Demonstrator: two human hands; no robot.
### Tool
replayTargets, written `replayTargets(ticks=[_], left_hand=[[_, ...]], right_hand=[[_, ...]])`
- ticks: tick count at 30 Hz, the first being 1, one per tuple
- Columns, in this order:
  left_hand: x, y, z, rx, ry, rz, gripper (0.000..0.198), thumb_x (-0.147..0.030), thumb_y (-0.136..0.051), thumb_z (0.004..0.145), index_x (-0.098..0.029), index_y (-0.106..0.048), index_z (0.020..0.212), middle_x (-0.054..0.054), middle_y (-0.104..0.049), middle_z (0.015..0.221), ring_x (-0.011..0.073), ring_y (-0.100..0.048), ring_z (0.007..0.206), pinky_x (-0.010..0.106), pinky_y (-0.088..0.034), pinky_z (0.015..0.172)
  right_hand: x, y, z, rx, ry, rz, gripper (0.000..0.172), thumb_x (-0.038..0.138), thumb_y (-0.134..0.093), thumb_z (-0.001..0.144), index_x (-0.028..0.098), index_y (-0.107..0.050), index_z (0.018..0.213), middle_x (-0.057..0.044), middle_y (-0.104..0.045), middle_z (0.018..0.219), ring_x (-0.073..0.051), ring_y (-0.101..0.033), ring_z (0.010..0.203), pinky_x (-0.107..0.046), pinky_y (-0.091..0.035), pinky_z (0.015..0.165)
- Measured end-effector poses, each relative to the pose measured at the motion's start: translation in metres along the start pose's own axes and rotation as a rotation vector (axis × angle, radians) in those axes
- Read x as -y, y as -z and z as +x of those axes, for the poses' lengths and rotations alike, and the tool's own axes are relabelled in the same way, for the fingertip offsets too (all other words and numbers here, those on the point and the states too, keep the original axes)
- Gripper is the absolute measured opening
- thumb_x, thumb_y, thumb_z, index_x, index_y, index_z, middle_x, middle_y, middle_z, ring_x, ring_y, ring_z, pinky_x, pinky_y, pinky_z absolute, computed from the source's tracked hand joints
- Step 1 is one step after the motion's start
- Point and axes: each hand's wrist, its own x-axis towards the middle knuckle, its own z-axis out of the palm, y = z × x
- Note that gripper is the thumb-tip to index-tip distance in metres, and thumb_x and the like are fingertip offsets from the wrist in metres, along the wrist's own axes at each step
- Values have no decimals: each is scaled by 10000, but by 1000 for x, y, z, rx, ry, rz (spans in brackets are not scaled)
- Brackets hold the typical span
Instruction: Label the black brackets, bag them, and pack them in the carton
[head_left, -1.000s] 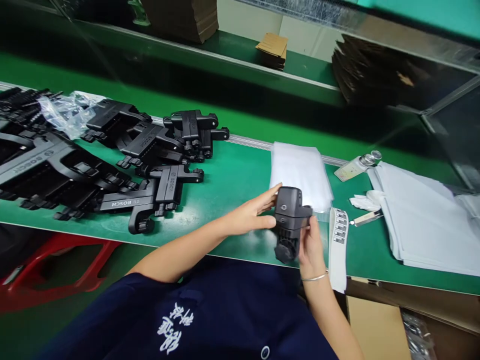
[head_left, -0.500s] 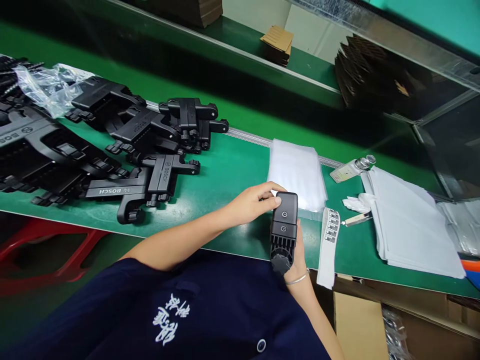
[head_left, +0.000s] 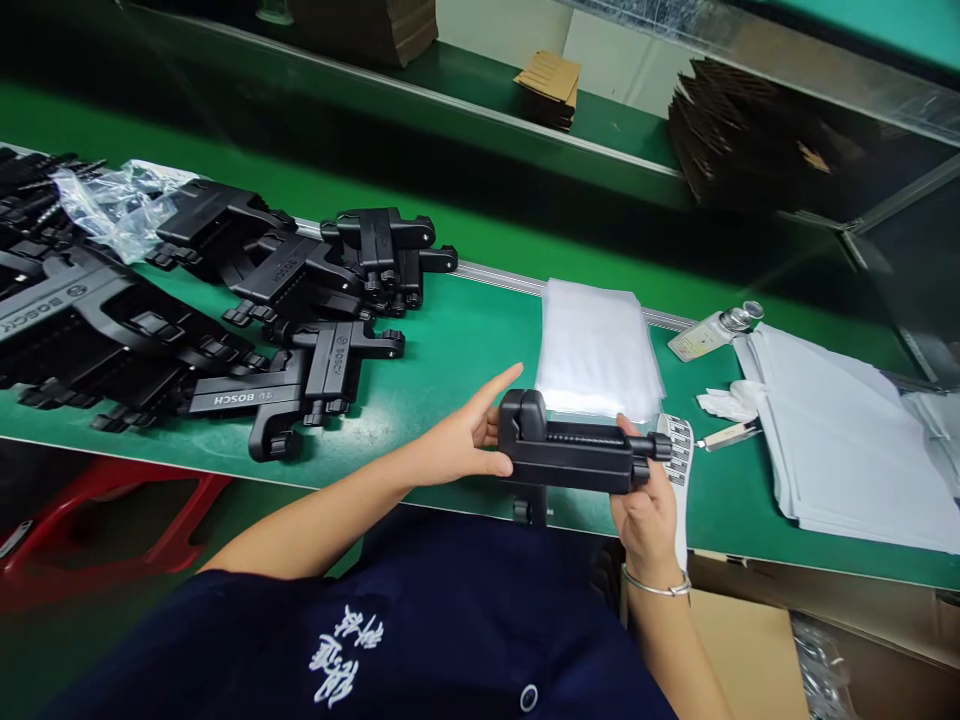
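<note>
Between my two hands is a black clamp-style bracket (head_left: 577, 462), held sideways above the table's front edge. My left hand (head_left: 457, 440) grips its left end, thumb on the near side and index finger stretched out. At the other end, my right hand (head_left: 649, 515) is wrapped round the part with the knobs; some of its fingers are hidden behind the bracket. Just beyond the bracket lies a stack of clear plastic bags (head_left: 596, 345). A strip of printed labels (head_left: 679, 470) hangs over the edge beside my right hand.
Several similar black Bosch brackets (head_left: 326, 365) are heaped on the left, with crumpled clear plastic (head_left: 124, 205) behind. To the right are a small bottle (head_left: 712, 332), a cutter knife (head_left: 727, 435) and white sheets (head_left: 847, 440). Folded cardboard (head_left: 551, 80) sits on the shelf. A red stool (head_left: 161, 520) stands below.
The bracket has turned from upright, end facing me, to lying sideways. My left hand has shifted to its left end and my right hand has moved right to the knob end.
</note>
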Motion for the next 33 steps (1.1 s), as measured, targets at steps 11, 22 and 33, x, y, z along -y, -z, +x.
replayTargets(ticks=[11, 22, 33], left_hand=[[35, -5, 11, -208, 550, -699, 469, -522, -493, 926, -103, -702, 915, 62, -695, 678, 121, -638, 531, 200, -511, 523], [42, 8, 44, -74, 559, -532, 422, -528, -539, 901, -142, -708, 927, 77, -740, 798, 160, -689, 671, 241, -547, 638], [35, 24, 55, -283, 233, 192, 583, -590, -571, 837, -181, -572, 1253, 97, -652, 1180, 207, -646, 994, 326, -500, 912]], right_hand=[[3, -22, 22, -37, -289, 49, 556, 716, -674, 670, 184, -544, 767, -5, -629, 594, -127, -558, 395, -296, -531, 453], [28, -43, -1, 1, 127, -643, 509, 666, -748, 624, 232, -539, 787, -21, -636, 617, -186, -606, 526, -283, -454, 493], [17, 78, 25, -170, -37, -744, 422, 502, -521, 876, 211, -625, 1164, -87, -706, 1024, -221, -653, 848, -366, -485, 771]])
